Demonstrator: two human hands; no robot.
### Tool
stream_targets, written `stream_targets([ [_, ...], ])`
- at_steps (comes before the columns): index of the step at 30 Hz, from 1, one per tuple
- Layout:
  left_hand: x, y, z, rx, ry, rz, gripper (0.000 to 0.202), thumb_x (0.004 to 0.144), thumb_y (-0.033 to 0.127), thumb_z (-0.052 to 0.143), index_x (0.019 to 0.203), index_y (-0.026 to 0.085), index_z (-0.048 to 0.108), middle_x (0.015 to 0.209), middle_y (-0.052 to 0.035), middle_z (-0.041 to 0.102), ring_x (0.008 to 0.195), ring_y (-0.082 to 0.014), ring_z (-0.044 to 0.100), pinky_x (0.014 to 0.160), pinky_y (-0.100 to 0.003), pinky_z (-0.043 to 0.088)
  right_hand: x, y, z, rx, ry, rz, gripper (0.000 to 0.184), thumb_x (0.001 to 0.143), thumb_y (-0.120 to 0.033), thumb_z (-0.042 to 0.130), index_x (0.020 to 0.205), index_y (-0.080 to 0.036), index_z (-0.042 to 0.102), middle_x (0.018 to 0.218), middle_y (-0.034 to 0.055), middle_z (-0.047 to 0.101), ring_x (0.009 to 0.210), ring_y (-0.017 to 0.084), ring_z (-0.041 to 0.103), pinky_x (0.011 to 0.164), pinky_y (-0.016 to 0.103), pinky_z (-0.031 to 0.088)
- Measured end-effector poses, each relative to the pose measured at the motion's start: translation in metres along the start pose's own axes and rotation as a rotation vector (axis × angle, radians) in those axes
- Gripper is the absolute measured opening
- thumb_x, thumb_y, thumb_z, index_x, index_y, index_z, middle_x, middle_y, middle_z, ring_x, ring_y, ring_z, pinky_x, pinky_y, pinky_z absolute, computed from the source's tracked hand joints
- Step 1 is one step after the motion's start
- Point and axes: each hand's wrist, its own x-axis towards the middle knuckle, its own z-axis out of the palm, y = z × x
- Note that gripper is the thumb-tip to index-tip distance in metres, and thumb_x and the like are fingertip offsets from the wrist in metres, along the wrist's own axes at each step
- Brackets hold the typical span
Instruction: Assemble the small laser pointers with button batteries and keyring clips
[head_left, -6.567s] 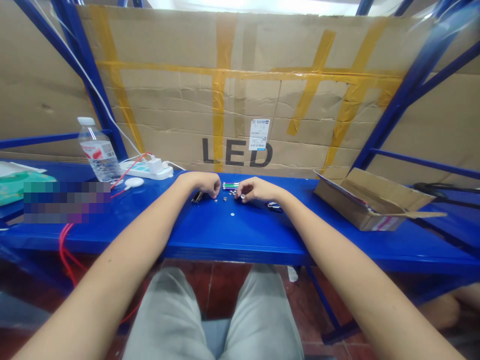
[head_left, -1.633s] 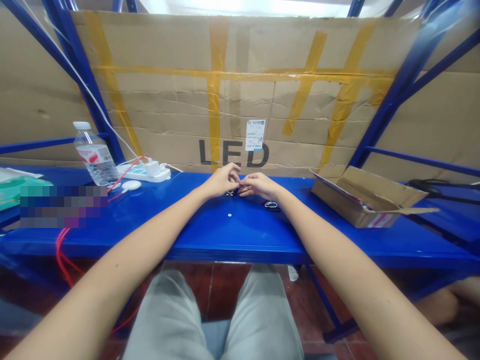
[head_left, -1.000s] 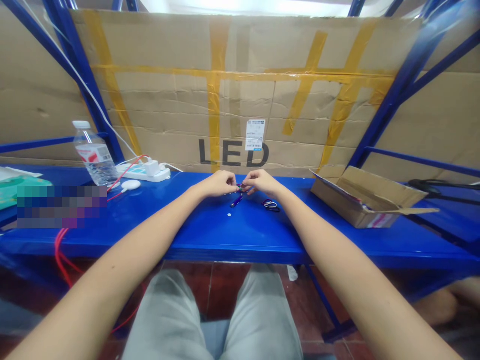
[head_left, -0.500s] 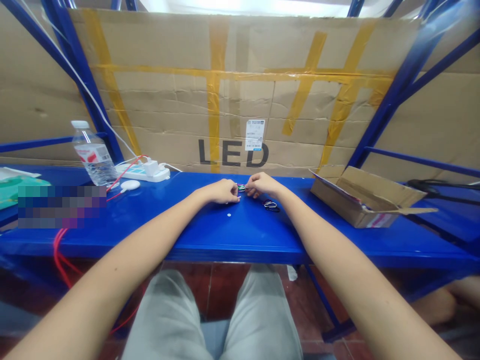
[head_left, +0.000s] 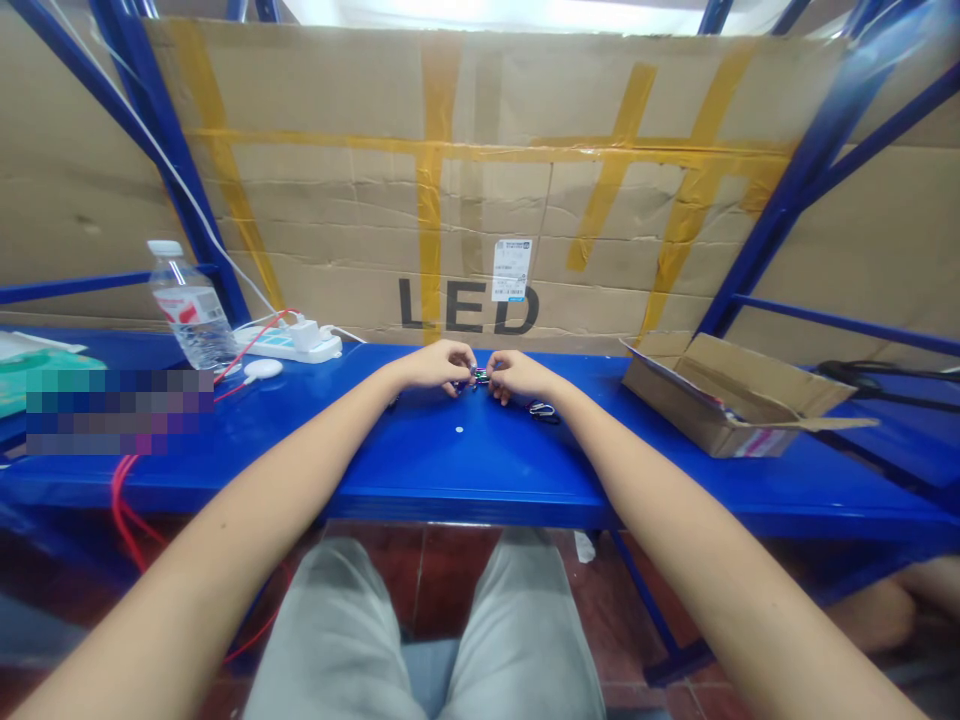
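Note:
Between my two hands is a small shiny item (head_left: 481, 376) with green, purple and silvery parts; its kind is too small to make out. My left hand (head_left: 441, 366) pinches at its left end, thumb and fingertips together. From the other side my right hand (head_left: 520, 376) has its fingers bent and closed on the right end. Just below the right wrist, a silver and black carabiner-like clip (head_left: 541, 410) lies on the blue table (head_left: 480, 470). A small dark thing (head_left: 393, 400) shows partly behind my left wrist.
An open cardboard box (head_left: 720, 415) stands on the right. To the left are a water bottle (head_left: 193, 310), a power strip (head_left: 300, 343) with red cables and a round white puck (head_left: 263, 370). A small white dot (head_left: 460, 430) lies before my hands. Large cardboard (head_left: 337, 220) closes the back.
My left hand has lifted slightly and turned, with its fingertips now at the shiny item's upper left. The right hand has shifted little and stays at the item's right end.

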Motion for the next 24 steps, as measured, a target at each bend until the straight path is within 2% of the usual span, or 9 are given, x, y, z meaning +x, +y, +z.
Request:
stream_targets([
  [4, -0.001, -0.001, -0.006, -0.009, 0.001, 0.059, 0.02, 0.069, 0.014, 0.067, 0.089, 0.014, 0.063, 0.079, -0.0025, 0.068, 0.067, -0.0135, 0.066, 0.064, -0.029, 0.058, -0.003, -0.005, 0.003, -0.325, 0.051, -0.107, 0.009, 0.086, -0.01, 0.055, 0.084, -0.018, 0.06, 0.057, -0.0026, 0.061, 0.042, 0.011, 0.052, 0.048, 0.023, 0.039],
  [8, -0.002, -0.003, -0.016, 0.074, 0.054, 0.138, 0.022, 0.067, 0.016, 0.067, 0.089, 0.014, 0.065, 0.079, -0.0019, 0.069, 0.066, -0.0129, 0.065, 0.067, -0.028, 0.055, -0.005, -0.009, 0.008, -0.491, 0.1, -0.143, 0.005, 0.084, -0.017, 0.065, 0.079, -0.017, 0.065, 0.068, 0.0025, 0.068, 0.059, 0.014, 0.059, 0.059, 0.023, 0.041],
  [12, -0.002, -0.004, -0.023, 0.218, 0.119, 0.201, 0.023, 0.066, 0.018, 0.067, 0.088, 0.014, 0.069, 0.085, -0.0034, 0.072, 0.077, -0.0153, 0.066, 0.073, -0.028, 0.053, -0.001, -0.008, 0.013, -0.619, 0.095, -0.156, 0.006, 0.082, -0.022, 0.071, 0.078, -0.018, 0.068, 0.076, 0.0067, 0.072, 0.072, 0.019, 0.063, 0.063, 0.025, 0.039],
  [17, -0.003, -0.005, -0.023, 0.241, 0.129, 0.198, 0.024, 0.066, 0.019, 0.067, 0.088, 0.014, 0.07, 0.085, -0.0038, 0.072, 0.078, -0.0158, 0.066, 0.073, -0.028, 0.052, 0.001, -0.006, 0.018, -0.687, 0.098, -0.199, 0.005, 0.083, -0.02, 0.068, 0.08, -0.018, 0.071, 0.09, 0.0122, 0.075, 0.082, 0.024, 0.066, 0.064, 0.027, 0.039],
  [24, -0.001, -0.008, -0.022, 0.228, 0.105, 0.193, 0.023, 0.065, 0.018, 0.066, 0.087, 0.014, 0.07, 0.081, -0.0029, 0.072, 0.075, -0.0151, 0.066, 0.071, -0.027, 0.051, 0.004, -0.002, 0.023, -0.678, 0.12, -0.195, 0.008, 0.082, -0.015, 0.064, 0.081, -0.017, 0.072, 0.091, 0.0125, 0.076, 0.084, 0.024, 0.067, 0.067, 0.026, 0.041],
])
